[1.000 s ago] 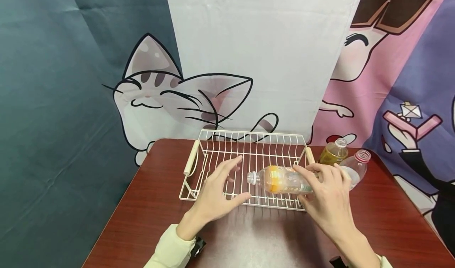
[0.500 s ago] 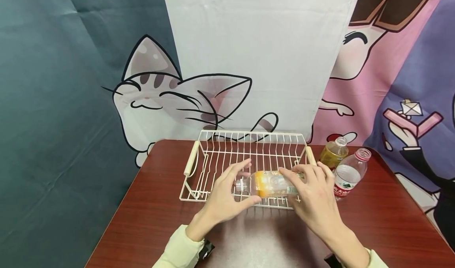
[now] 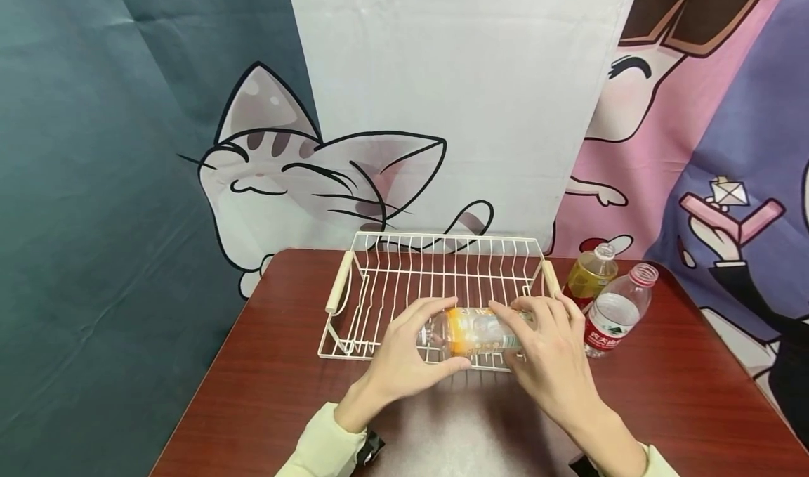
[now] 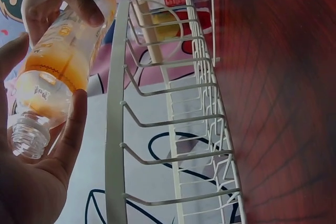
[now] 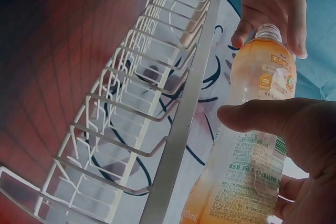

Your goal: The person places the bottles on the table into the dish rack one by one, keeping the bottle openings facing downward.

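My right hand (image 3: 550, 354) grips a clear plastic bottle (image 3: 477, 331) with an orange label near its shoulder. It lies sideways over the front edge of a white wire dish rack (image 3: 442, 275), its neck toward the left. In the right wrist view the right thumb (image 5: 262, 115) presses on the bottle's printed side. My left hand (image 3: 407, 354) is spread around the neck and shoulder, thumb below and fingers above. The left wrist view has the uncapped mouth (image 4: 30, 139) near the left palm; whether the fingers bear on the bottle I cannot tell.
Right of the rack stand two uncapped bottles: one with yellow liquid (image 3: 590, 273) and one with a red-and-white label (image 3: 616, 315). The rack has pale handles (image 3: 340, 282) on both ends. A cartoon curtain (image 3: 480, 97) hangs behind the brown table (image 3: 253, 393).
The right hand has moved the bottle left and slightly down. The left hand has shifted right, so the bottle's neck and shoulder now sit between its thumb and fingers.
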`<state>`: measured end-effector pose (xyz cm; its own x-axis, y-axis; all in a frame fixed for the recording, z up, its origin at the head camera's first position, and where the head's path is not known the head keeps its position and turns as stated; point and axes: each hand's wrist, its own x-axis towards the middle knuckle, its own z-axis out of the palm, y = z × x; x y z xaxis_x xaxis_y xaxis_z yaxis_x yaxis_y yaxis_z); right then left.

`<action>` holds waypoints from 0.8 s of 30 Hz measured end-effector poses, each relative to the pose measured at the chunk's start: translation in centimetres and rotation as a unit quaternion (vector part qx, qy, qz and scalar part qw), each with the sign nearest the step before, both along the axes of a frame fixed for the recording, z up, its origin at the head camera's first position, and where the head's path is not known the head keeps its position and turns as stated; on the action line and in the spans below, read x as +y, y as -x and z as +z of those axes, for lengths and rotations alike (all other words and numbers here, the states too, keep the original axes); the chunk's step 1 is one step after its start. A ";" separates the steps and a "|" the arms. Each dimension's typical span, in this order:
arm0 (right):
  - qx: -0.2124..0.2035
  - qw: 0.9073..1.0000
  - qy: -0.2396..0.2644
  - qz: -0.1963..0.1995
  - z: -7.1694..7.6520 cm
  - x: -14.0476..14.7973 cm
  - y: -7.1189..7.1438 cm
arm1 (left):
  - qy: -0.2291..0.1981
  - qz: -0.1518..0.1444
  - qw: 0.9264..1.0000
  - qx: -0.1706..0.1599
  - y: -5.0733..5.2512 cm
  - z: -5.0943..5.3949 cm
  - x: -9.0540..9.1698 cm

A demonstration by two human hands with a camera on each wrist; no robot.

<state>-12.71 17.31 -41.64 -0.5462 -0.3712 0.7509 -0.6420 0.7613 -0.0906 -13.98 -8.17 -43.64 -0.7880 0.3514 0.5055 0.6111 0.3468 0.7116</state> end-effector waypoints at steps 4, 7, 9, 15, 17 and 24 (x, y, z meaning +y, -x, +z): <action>0.003 1.000 0.000 0.004 -0.1 -0.2 0.0 | -0.005 0.000 1.000 0.005 0.0 -0.2 0.0; 0.007 1.000 0.001 0.008 -0.1 -0.3 0.1 | -0.008 0.006 1.000 0.007 0.0 -0.3 0.0; 0.007 1.000 0.001 0.010 -0.1 -0.3 0.1 | -0.010 0.009 1.000 0.009 0.0 -0.4 0.1; 0.005 1.000 0.001 0.009 -0.3 -0.2 0.0 | -0.012 0.016 1.000 0.018 -0.1 -0.8 0.2; 0.004 1.000 0.002 0.009 -0.4 -0.2 0.0 | -0.014 0.018 1.000 0.021 -0.1 -1.0 0.2; -0.010 1.000 0.023 0.012 -0.2 -0.1 -0.2 | -0.036 0.033 0.998 0.033 -0.1 -1.4 -0.3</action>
<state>-12.51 17.19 -41.86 -0.5528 -0.3489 0.7567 -0.6574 0.7407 -0.1387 -13.86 -8.43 -45.02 -0.7724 0.2607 0.5792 0.6350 0.3365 0.6953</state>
